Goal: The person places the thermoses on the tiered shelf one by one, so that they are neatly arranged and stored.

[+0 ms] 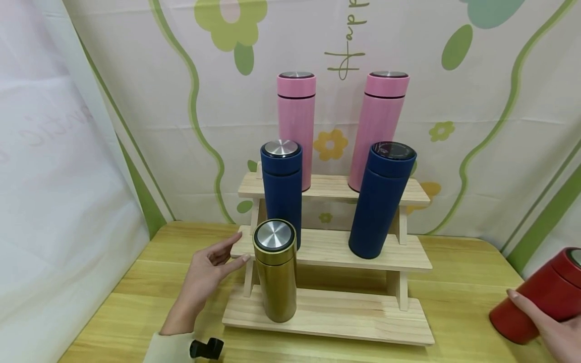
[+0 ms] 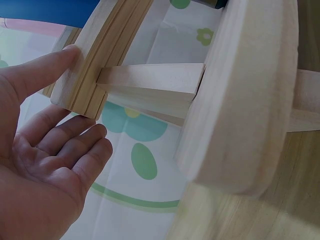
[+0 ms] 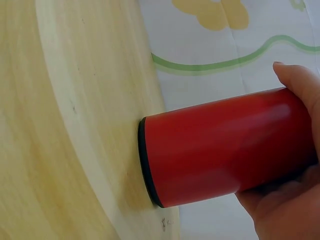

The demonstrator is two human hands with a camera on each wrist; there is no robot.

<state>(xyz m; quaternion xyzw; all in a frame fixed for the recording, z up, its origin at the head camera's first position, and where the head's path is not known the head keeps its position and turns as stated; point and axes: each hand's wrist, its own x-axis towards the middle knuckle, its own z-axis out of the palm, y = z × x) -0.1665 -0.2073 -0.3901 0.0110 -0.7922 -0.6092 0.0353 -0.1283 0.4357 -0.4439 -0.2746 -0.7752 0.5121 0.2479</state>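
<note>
At the left end of a three-step wooden display stand [image 1: 349, 315], my left hand [image 1: 204, 277] grips the middle shelf, thumb on top and fingers beneath, as the left wrist view shows. My right hand [image 1: 556, 330] holds a red thermos bottle [image 1: 540, 297] by its body at the far right; in the right wrist view its dark base is at the table, contact unclear. A gold thermos [image 1: 278, 287] stands on the lowest shelf, left side. Two blue thermoses [image 1: 283, 189] [image 1: 381, 201] occupy the middle shelf, and two pink ones [image 1: 296, 116] [image 1: 381, 118] the top.
The stand rests on a light wooden table [image 1: 463, 282]. Behind it hangs a white cloth [image 1: 254, 106] printed with flowers and green wavy lines. More white cloth [image 1: 59, 166] hangs along the left side.
</note>
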